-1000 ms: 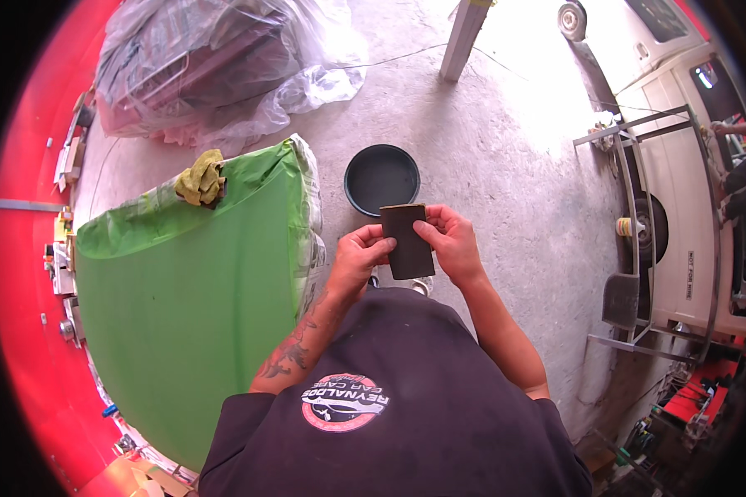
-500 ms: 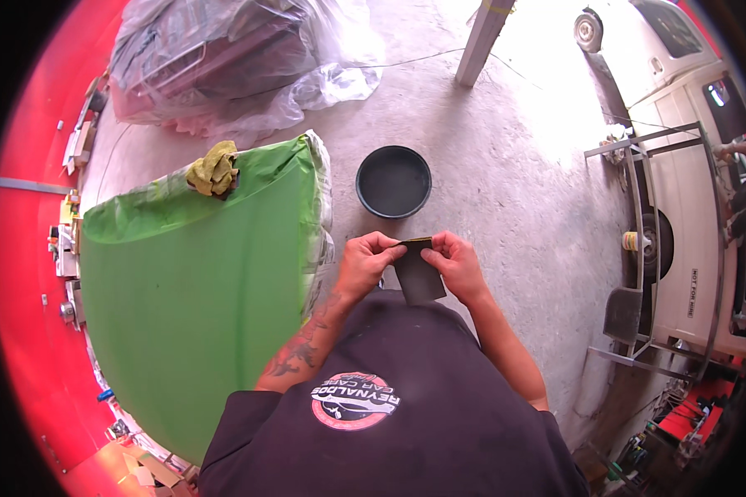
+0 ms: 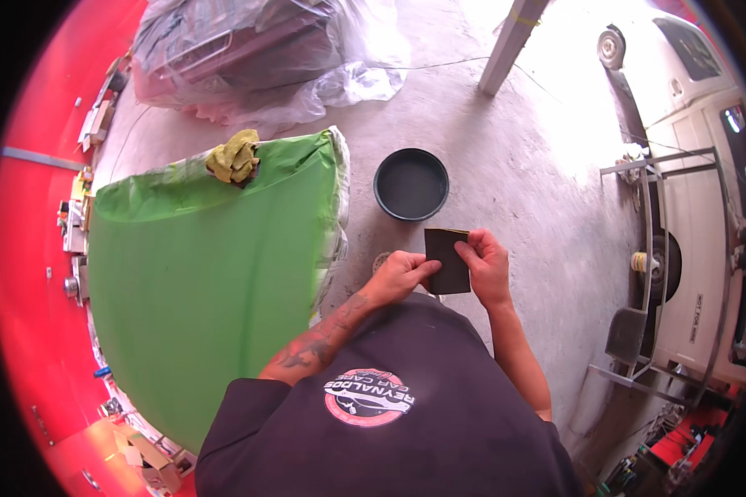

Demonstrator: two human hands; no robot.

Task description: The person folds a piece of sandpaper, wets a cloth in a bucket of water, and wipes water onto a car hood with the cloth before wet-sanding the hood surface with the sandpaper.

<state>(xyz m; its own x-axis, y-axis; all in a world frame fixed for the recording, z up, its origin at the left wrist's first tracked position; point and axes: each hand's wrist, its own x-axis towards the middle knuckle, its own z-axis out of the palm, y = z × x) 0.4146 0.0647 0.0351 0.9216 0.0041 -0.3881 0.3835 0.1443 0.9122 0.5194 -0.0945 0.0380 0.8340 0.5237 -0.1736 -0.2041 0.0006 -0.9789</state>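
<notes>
Left hand [image 3: 402, 277] and right hand [image 3: 486, 261] — both pinching one dark sheet [image 3: 451, 281] between them, one at each long side, long axis running forward — black bucket [image 3: 411, 186] on floor [image 3: 547, 248] beyond, slightly left.

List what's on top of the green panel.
A crumpled yellow cloth lies on the far edge of the green panel. Whatever lies under the cloth is covered and can't be seen.

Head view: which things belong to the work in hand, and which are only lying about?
Belong: dark sheet, held by left hand and right hand; perhaps the untouched basin, green panel.
Lying about, apparently: cardboard box, plastic sheeting.
</notes>
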